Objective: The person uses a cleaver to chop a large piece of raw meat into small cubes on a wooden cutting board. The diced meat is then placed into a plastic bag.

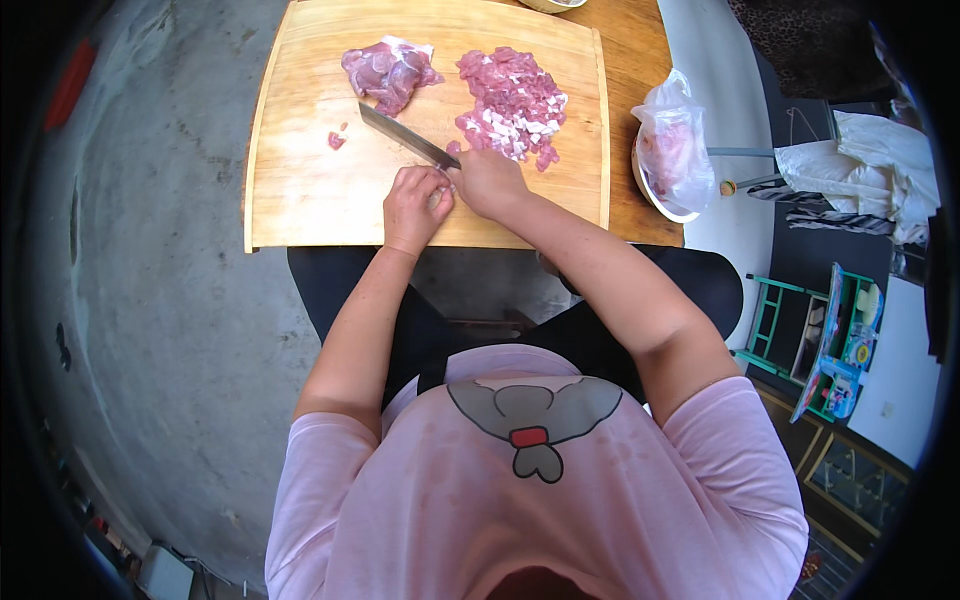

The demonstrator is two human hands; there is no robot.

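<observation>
My right hand (489, 180) is closed around the grip of a kitchen knife (401, 135), its broad steel blade pointing up and to the left over the wooden cutting board (307, 187). Close beside it, my left hand (415, 201) has its fingers curled on a small piece of meat (444, 174) at the blade's near end; most of that piece is hidden. A large chunk of raw meat (391, 73) lies beyond the knife tip. To the right spreads a pile of diced meat (510, 101) with white fat cubes. Small scraps (337, 140) sit left of the blade.
The board rests on a wooden table (634, 45). Right of it stands a white bowl (679, 216) holding a plastic bag of meat (675, 154). Another bowl (553, 4) is cut off at the top edge. A green-framed rack (787, 322) stands farther right.
</observation>
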